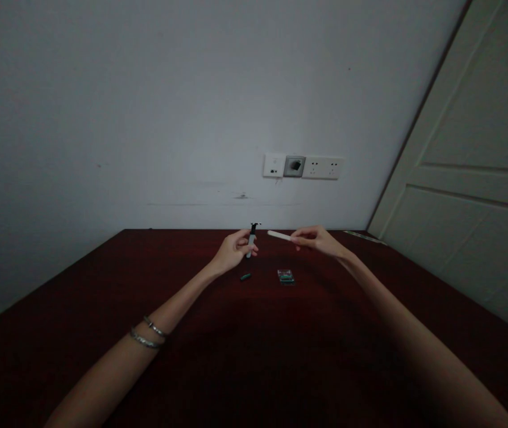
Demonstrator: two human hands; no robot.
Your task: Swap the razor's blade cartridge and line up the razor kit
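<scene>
Head view: left hand (232, 252) holds up a grey-black stick (251, 239), right hand (319, 241) a white stick (279, 236).
Both hands' fingers are nearly closed in a pinch; the sticks don't touch, white at 3 o'clock from grey-black. This seems a holding step; moving calls for gentle fingers. A green tube (245, 277) and a clear pack (286, 277) lie toward 6 o'clock. The bench's (178, 246) far edge and wall (169, 119) are near at 12; more room is at 6.
</scene>
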